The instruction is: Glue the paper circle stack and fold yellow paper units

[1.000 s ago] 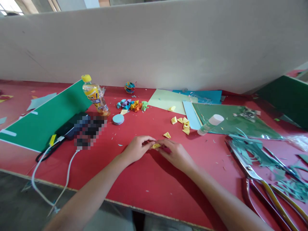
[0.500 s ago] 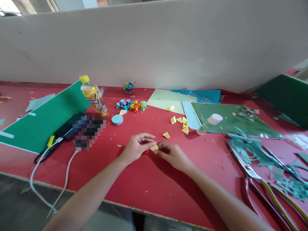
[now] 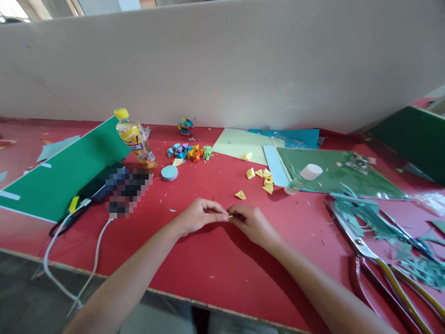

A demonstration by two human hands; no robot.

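Note:
A small piece of yellow paper (image 3: 230,216) is pinched between the fingertips of both hands, with only a thin edge of it showing. My left hand (image 3: 203,217) grips it from the left, thumb against the fingers. From the other side my right hand (image 3: 251,222) closes on it, its fingers bent. Just beyond the hands lies a folded yellow paper piece (image 3: 240,195). Farther back and to the right sits a loose cluster of similar folded yellow pieces (image 3: 267,176).
Large shears (image 3: 359,246) lie at the right beside teal paper scraps (image 3: 368,222). A glue bottle (image 3: 302,179) rests near green sheets (image 3: 320,169). At left are a drink bottle (image 3: 135,141), cables (image 3: 99,241) and blue paper circles (image 3: 169,173). Colourful folded pieces (image 3: 191,152) lie behind.
The yellow paper has turned from showing its flat face to showing only a thin edge. My left fingers have come down and closed nearer to the right hand's fingertips.

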